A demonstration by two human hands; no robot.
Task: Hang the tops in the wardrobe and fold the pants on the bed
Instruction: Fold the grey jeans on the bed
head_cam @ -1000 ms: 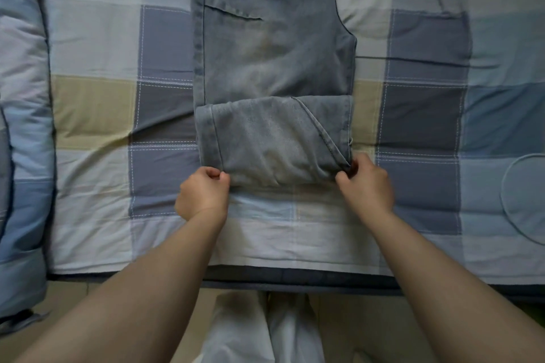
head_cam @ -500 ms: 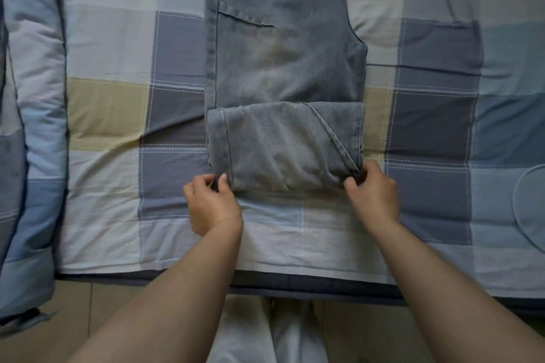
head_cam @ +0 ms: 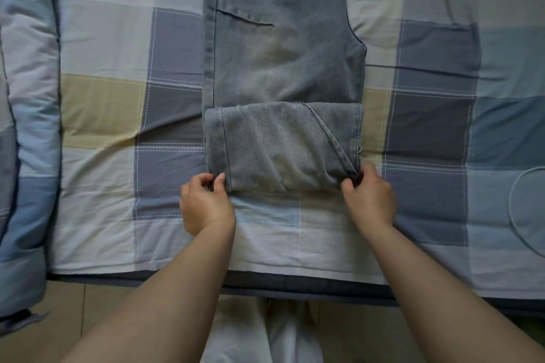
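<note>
Folding jeans (head_cam: 280,47) on bed (head_cam: 97,109)
L hand (head_cam: 206,203) & R hand (head_cam: 370,200) pinch folded end's near corners, R grip partly hidden; lift both evenly, keep edges square w/ side seams.

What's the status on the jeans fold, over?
Left hand pinching near-left corner of fold, right hand pinching near-right corner. Jeans flat on bed, near end folded over. Nothing in the way.
</note>
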